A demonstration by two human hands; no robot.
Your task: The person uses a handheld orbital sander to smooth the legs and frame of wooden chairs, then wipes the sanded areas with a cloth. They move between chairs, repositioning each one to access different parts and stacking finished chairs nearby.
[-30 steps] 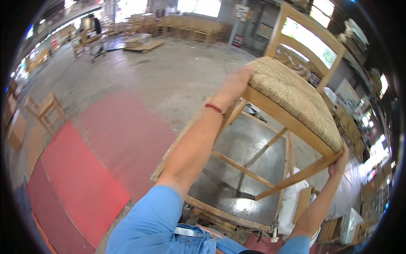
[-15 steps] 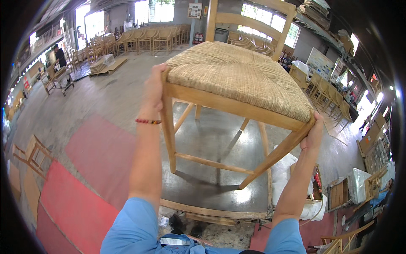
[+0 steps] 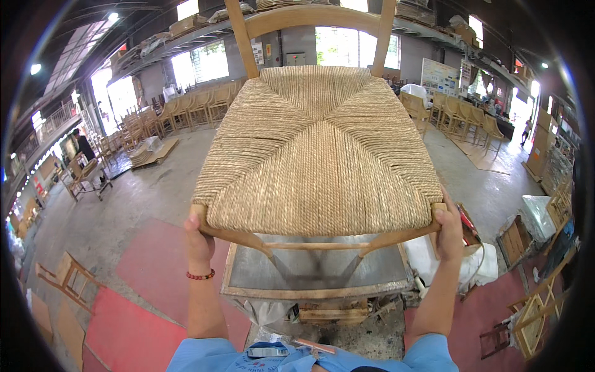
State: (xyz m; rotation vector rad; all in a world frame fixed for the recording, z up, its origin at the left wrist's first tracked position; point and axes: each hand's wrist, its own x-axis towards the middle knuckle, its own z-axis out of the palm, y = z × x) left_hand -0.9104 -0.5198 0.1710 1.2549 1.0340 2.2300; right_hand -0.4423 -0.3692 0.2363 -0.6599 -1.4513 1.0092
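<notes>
Both my hands grip a light wooden chair with a woven rush seat [image 3: 322, 161]. My left hand [image 3: 199, 245] is closed around its near left corner, and my right hand [image 3: 449, 234] around the near right corner. The seat top tilts toward me, showing the four-way weave. Beyond it rises the wooden backrest [image 3: 313, 22], cut off by the top edge. Under the seat, a stretcher [image 3: 316, 246] and parts of the legs show; the rest is hidden. Below the chair stands a low worktable [image 3: 285, 292] with a dark grey top and wooden edging.
White wrapping [image 3: 484, 263] and a red-handled tool [image 3: 466, 222] lie right of the worktable. Red mats [image 3: 133, 325] cover floor on the left, near a small wooden chair frame [image 3: 65, 279]. Rows of chairs [image 3: 198, 106] line the back. More wooden frames [image 3: 533, 319] stand at right.
The chair has turned to face me squarely and tipped so its seat top shows fully. My left hand has moved down with its corner, and my right hand slightly down.
</notes>
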